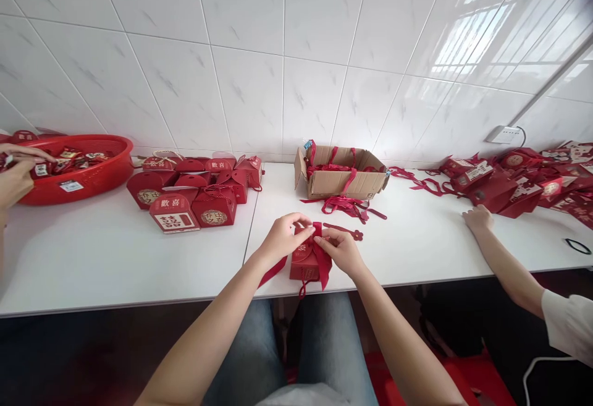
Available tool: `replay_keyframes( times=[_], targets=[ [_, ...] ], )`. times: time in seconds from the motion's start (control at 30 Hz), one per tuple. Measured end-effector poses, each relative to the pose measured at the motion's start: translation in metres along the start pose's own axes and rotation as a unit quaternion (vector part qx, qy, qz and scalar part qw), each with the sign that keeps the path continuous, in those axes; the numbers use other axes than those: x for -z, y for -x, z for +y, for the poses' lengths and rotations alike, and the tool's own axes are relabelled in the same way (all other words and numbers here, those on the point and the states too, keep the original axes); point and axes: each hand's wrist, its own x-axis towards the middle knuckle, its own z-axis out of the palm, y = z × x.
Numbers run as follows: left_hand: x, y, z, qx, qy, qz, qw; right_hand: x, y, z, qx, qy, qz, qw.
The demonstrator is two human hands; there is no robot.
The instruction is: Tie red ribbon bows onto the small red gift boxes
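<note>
A small red gift box (302,269) stands at the table's front edge, with a dark red ribbon (323,268) across its top. My left hand (287,236) is at the upper left of the box, its thumb and fingers closed on the ribbon. On the right side of the top, my right hand (341,248) pinches the ribbon near its middle. One ribbon tail runs down the box front, another lies to the left on the table. A thin red cord hangs at the front. Just behind the box lies a flat red strip with a flower-shaped end (356,233).
A cardboard box (333,185) of ribbons stands by the wall, with loose ribbons before it. Finished-looking red boxes (174,213) cluster at left, near a red basket (121,165) and another person's hands. At right are more red boxes (508,193) and a co-worker's arm (503,257).
</note>
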Motion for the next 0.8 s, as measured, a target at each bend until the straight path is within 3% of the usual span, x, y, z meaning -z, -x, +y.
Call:
replay_keyframes(
  times=[0.17,0.3,0.4,0.5,0.8],
  targets=[
    [0.011,0.013,-0.029,0.101,0.001,-0.03,0.994,0.001,0.001,0.005,-0.017,-0.104,-0.043,0.993],
    [0.008,0.018,-0.039,0.102,0.032,-0.043,0.993,0.009,-0.002,0.002,-0.028,-0.092,-0.109,0.989],
    [0.006,0.017,-0.036,0.103,0.008,-0.022,0.994,0.014,-0.004,-0.002,-0.048,-0.063,-0.143,0.986],
    [0.01,0.015,-0.032,0.088,-0.033,0.0,0.996,0.014,-0.004,-0.005,-0.067,-0.068,-0.137,0.986],
    [0.026,0.016,-0.031,0.077,-0.096,-0.04,0.992,0.004,-0.001,-0.013,-0.109,-0.051,-0.067,0.99]
  ],
)
